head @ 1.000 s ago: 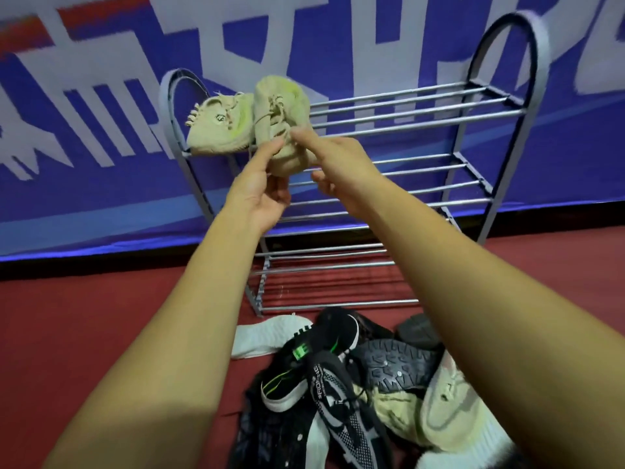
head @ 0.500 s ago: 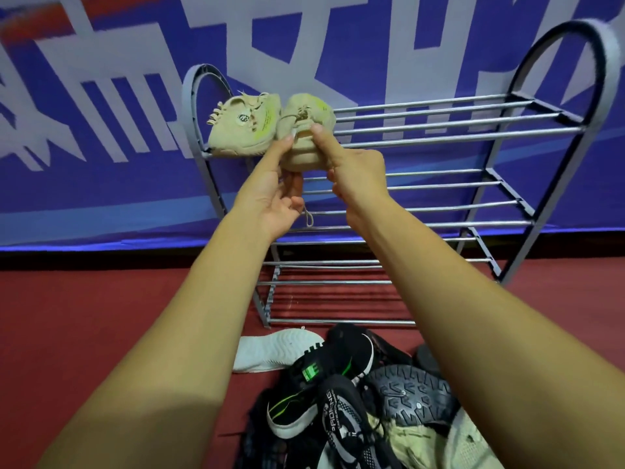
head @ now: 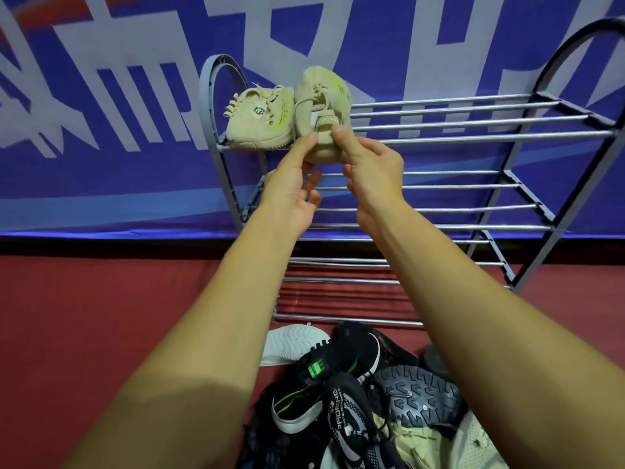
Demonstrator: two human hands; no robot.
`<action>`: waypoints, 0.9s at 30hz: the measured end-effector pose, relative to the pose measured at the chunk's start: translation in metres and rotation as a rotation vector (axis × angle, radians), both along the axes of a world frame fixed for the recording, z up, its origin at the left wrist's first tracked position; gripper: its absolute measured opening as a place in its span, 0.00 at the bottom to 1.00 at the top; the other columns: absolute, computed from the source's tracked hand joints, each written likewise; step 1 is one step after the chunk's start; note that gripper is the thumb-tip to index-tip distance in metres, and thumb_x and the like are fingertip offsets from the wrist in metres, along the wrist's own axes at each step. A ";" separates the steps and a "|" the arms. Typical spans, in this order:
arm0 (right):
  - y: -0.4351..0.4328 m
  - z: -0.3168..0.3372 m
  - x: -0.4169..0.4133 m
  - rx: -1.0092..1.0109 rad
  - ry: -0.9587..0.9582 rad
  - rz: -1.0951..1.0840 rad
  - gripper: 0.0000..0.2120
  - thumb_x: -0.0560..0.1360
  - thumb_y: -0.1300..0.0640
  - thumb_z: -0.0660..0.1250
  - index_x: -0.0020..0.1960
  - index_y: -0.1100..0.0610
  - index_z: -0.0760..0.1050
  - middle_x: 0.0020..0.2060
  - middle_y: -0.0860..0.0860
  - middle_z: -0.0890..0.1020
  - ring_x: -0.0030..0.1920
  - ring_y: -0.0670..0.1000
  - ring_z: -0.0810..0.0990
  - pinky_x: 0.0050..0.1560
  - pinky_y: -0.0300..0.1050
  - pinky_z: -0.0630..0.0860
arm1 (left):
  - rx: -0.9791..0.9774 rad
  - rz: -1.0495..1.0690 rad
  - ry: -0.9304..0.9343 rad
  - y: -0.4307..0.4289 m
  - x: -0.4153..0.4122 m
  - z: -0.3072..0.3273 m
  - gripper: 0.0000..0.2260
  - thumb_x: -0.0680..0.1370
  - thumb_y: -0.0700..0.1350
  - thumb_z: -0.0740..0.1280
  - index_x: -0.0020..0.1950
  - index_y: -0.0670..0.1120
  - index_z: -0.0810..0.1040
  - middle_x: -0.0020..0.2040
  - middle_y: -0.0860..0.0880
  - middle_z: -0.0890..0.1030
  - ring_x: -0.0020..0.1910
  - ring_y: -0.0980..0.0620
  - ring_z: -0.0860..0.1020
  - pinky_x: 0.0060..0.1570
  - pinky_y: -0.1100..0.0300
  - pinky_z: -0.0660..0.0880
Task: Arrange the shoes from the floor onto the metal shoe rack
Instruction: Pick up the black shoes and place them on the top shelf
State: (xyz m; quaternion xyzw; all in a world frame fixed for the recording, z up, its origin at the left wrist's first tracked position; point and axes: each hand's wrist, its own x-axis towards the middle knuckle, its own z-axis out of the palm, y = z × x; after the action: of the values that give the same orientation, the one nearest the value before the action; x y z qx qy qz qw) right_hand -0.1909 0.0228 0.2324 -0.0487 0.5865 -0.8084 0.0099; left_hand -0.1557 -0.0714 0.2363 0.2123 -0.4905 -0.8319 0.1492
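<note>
A grey metal shoe rack with three barred tiers stands against a blue banner. On its top tier at the left end rests a beige shoe. Right beside it a second beige shoe sits heel toward me on the top bars. My left hand and my right hand both pinch its heel, thumbs on the heel tab. On the red floor near me lies a heap of shoes: black ones with green marks, a dark treaded sole, a white sole, more beige ones.
The banner hangs close behind the rack. Both lower tiers and the right part of the top tier hold no shoes. Red floor stretches left of the heap.
The view has shifted so the rack sits lower and further right. The second beige shoe has turned more upright on the top bars, and both thumbs now press its heel tab.
</note>
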 end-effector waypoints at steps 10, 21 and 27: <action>0.016 -0.005 0.005 0.071 0.009 0.038 0.19 0.75 0.45 0.73 0.52 0.59 0.75 0.42 0.54 0.85 0.32 0.45 0.76 0.32 0.38 0.71 | -0.094 -0.062 0.034 0.007 0.008 -0.015 0.11 0.74 0.55 0.73 0.51 0.49 0.83 0.44 0.54 0.84 0.37 0.57 0.76 0.31 0.64 0.66; 0.072 -0.121 0.036 0.678 -0.113 0.205 0.10 0.76 0.49 0.71 0.46 0.55 0.75 0.38 0.52 0.84 0.26 0.41 0.77 0.32 0.38 0.70 | -0.771 -0.296 -0.483 0.022 0.075 -0.164 0.08 0.75 0.48 0.72 0.38 0.48 0.79 0.36 0.51 0.80 0.36 0.54 0.77 0.29 0.64 0.66; 0.118 -0.189 0.069 1.096 -0.090 0.310 0.12 0.75 0.49 0.71 0.51 0.58 0.80 0.45 0.53 0.85 0.47 0.54 0.84 0.52 0.50 0.81 | -1.178 -0.710 -0.715 0.050 0.105 -0.212 0.14 0.74 0.48 0.73 0.52 0.39 0.83 0.46 0.43 0.82 0.45 0.47 0.78 0.52 0.52 0.77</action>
State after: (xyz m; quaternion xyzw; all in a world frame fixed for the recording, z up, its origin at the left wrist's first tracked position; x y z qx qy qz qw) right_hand -0.1218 0.1406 0.0432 -0.0873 0.9051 -0.3766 0.1773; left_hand -0.0509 -0.0209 0.0245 0.1837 -0.9089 -0.3129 -0.2055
